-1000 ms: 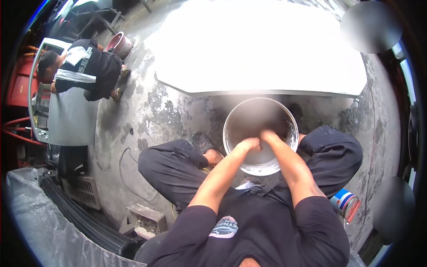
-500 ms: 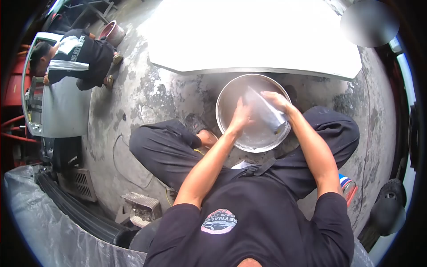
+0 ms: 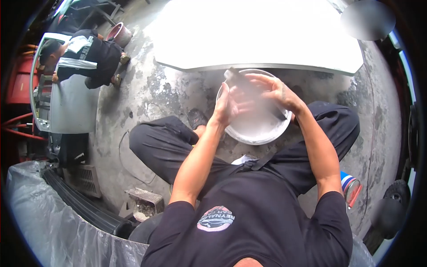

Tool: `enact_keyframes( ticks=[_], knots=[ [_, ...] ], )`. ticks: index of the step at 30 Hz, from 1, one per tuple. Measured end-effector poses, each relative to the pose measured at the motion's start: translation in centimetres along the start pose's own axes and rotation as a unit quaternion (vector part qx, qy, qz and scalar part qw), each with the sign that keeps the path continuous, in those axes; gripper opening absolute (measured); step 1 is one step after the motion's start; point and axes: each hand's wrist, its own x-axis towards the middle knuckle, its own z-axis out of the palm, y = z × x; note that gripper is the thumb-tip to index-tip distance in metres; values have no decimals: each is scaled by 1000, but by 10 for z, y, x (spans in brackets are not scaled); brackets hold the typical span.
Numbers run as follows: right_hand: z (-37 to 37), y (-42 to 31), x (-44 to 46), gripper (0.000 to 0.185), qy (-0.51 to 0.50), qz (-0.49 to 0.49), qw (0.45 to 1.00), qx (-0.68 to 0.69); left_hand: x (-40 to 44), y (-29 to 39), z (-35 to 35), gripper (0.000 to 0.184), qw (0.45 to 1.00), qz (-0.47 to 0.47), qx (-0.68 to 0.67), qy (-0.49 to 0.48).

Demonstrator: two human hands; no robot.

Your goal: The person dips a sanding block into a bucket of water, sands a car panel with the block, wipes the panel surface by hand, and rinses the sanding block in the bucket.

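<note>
A round pan-like basin (image 3: 260, 141) with a pale rim sits on the floor between my bent legs, cloudy whitish liquid inside. Over its left rim is my left hand (image 3: 227, 107), palm turned inward and fingers spread. My right hand (image 3: 281, 94) is above the right side of the basin, fingers and thumb curved around a blurred grey sheet-like piece (image 3: 248, 89). That piece slants across the basin between both hands, its upper end by the far left rim. Motion blur hides its exact kind, and I see no clear grip on it by my left fingers.
A large white panel (image 3: 258, 35) lies just beyond the basin. At left, another person (image 3: 84, 58) bends over a grey car door (image 3: 73, 107), near a reddish bucket (image 3: 120, 34). A can (image 3: 350, 187) stands beside my right leg; a metal box (image 3: 144, 202) lies at lower left.
Both hands have risen slightly, and the left has moved left, away from the basin's middle. The grey piece has shifted up and left, now slanting past the far rim.
</note>
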Motion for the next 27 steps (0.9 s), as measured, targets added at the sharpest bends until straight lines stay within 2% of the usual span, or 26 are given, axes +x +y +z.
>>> enact_keyframes(
  ticks=[2, 3, 4, 6, 7, 8, 10, 11, 12, 13, 14, 15, 17, 21, 23, 24, 25, 27],
  knots=[
    [0, -11, 6, 78, -57, -152, 976, -147, 1, 8, -2, 84, 981, -91, -63, -156],
    [3, -13, 6, 87, -57, -140, 956, -250, 10, 2, -18, 72, 968, -102, -125, -190],
    [5, -10, 11, 88, -65, -176, 926, -329, 13, 4, -11, 64, 983, -38, -34, -176],
    [9, 5, 20, 88, -16, -237, 770, -592, 17, 14, -1, 54, 981, 12, 31, -192],
    [9, -1, 15, 88, -1, -255, 759, -599, 20, 21, 1, 49, 967, -62, -124, -212],
    [4, 2, 15, 80, 11, -251, 804, -539, 24, 24, 6, 49, 966, -62, -125, -217],
    [-2, 7, 15, 66, 114, -300, 830, -456, 13, 42, 39, 50, 976, 13, -90, -200],
    [-4, 8, 14, 66, 111, -299, 829, -459, 14, 45, 42, 60, 981, 36, -71, -174],
    [-6, 8, 14, 57, 157, -268, 836, -453, 17, 44, 42, 60, 981, 40, -75, -175],
    [-6, 7, 15, 49, 202, -237, 839, -446, 19, 41, 42, 66, 983, 79, -58, -157],
    [-4, 10, 20, 49, 198, -237, 838, -449, 21, 38, 42, 72, 982, 118, -42, -139],
    [1, 13, 28, 44, 207, -227, 845, -439, 22, 34, 42, 79, 984, 99, -67, -133],
    [12, 20, 34, 33, 238, -187, 852, -426, 28, 21, 39, 79, 985, 101, -68, -121],
    [17, 34, 49, 35, 235, -186, 866, -399, 31, 19, 25, 74, 986, 103, -89, -100],
    [23, 41, 51, 51, 237, -147, 883, -379, 34, 16, 20, 73, 985, 97, -109, -95],
    [25, 45, 53, 60, 239, -129, 889, -369, 38, 14, 23, 72, 992, 121, -24, -41],
    [30, 50, 56, 68, 260, -171, 869, -384, 40, 13, 25, 71, 988, 142, 62, 14],
    [35, 55, 62, 69, 266, -163, 868, -387, 33, 13, 32, 71, 984, 163, 70, 23]
  ],
)
